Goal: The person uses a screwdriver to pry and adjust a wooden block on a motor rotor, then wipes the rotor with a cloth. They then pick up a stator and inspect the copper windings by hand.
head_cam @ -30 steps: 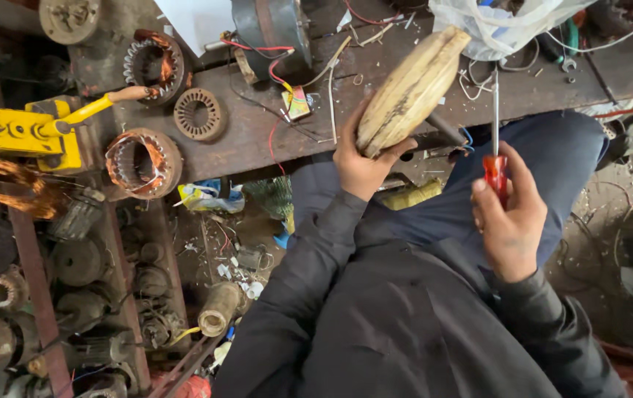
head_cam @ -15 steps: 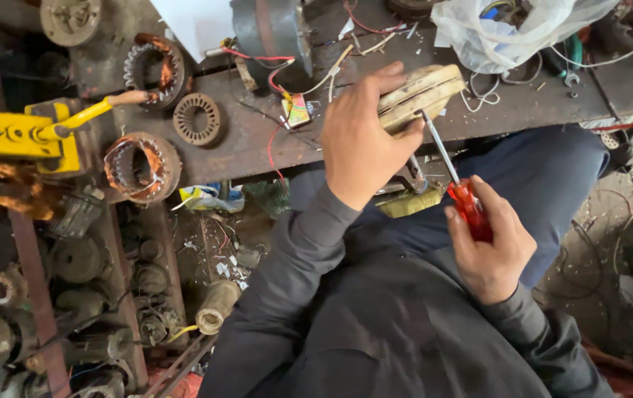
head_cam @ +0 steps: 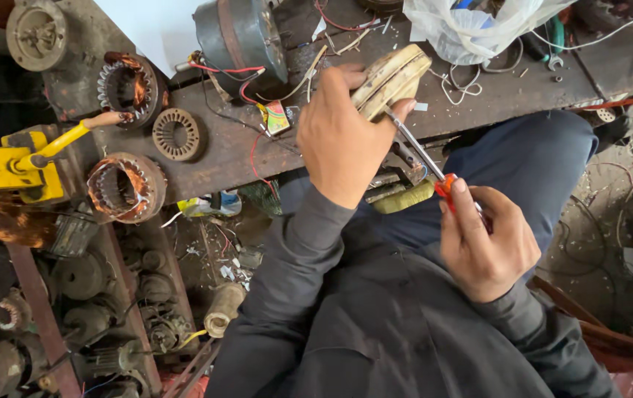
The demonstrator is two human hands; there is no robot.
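Head view: left hand [head_cam: 346, 140] grips motor cover [head_cam: 390, 77], right hand [head_cam: 486, 243] clasps screwdriver [head_cam: 423, 156] beside stators [head_cam: 125, 188].

Left hand [head_cam: 342, 140] around cream motor cover [head_cam: 390, 77], red-handled screwdriver [head_cam: 423, 158] in right hand [head_cam: 486, 239].

**Packages and labels: three items noted**

1. Clear plastic bag [head_cam: 471, 26]: lies at the far edge of the tabletop [head_cam: 206, 166], top right of view. Whitish, crumpled, translucent; contents cannot be made out beyond a hint of blue.

2. Small multicoloured label or card [head_cam: 277, 118]: lies flat on the tabletop, just beside the left hand [head_cam: 342, 140], among red and white wires. Roughly rectangular, with green, red and yellow patches.

3. Crumpled wrapper [head_cam: 210, 205]: lies on the floor below the tabletop's near edge. Pale with blue and yellow; shape unclear.

No signs or screens seen.
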